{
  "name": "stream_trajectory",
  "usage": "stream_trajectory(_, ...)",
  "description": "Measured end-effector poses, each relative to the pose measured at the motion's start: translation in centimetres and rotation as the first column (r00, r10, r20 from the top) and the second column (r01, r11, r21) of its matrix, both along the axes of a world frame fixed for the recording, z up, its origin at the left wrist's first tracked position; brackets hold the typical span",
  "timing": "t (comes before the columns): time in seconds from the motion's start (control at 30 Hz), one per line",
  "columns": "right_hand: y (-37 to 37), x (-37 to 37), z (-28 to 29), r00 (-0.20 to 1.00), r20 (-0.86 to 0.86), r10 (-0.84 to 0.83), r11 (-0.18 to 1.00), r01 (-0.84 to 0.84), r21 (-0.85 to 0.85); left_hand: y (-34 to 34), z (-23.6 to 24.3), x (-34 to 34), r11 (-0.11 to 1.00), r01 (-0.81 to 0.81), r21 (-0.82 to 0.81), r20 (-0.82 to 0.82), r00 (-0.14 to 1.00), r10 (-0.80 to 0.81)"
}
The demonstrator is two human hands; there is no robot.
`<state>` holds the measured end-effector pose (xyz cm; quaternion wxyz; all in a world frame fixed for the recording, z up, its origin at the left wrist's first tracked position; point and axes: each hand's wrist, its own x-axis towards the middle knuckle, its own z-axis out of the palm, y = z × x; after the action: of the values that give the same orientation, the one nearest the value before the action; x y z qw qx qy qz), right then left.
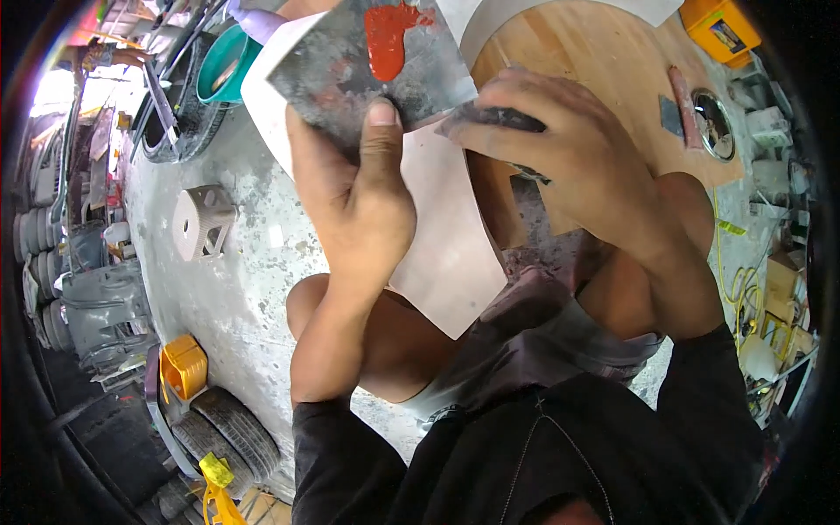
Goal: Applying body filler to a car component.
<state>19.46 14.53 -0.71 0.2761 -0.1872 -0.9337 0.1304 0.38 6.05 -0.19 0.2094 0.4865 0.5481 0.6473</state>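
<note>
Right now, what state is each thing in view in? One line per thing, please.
Left hand: gripping the board, thumb on top
Right hand: closed around a dark tool, partly hidden
Board: held, smudged
Red paste: thick blob, small smear beside it
Teal bowl: open, something inside
Yellow container: open-topped
Yellow hose: loosely looped
</note>
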Motion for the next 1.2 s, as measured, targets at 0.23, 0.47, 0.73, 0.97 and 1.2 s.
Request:
stream_trajectory(0.23, 0.7, 0.3, 0.8, 0.971, -0.219, 0.1, 0.986, -0.127, -0.111, 0.1, 2.2, -1.7, 0.996, 0.054, 0.066, 0.475, 0.876, -0.079)
stream_trajectory(0.47, -0.9, -2.0, 0.0, 0.804, -0.563, 0.191, 0.964, -0.261, -0.047, -0.7, 0.7, -0.3, 0.973, 0.232, -0.011, 0.766, 0.628, -0.141)
stream_trajectory(0.73, 0.9, -2.2, -3.0, 0.846, -0.507, 0.167, 0.985, -0.164, 0.05, 0.0, 0.8, 0.6, 0.978, 0.206, -0.029, 0.74, 0.663, -0.118)
stream_trajectory(0.97, 1.8, 1.1, -3.4, 0.991, -0.107, -0.082, 0.976, 0.059, -0.208, -2.3, 1.3, -0.6, 0.96, 0.278, 0.028, 0.68, 0.699, -0.222)
stream_trajectory(1.2, 0.8, 6.6, -0.6, 0.941, -0.29, -0.175, 0.659, -0.107, -0.745, -4.3, 1.5, 0.1, 0.826, 0.476, -0.301, 0.672, 0.72, -0.17)
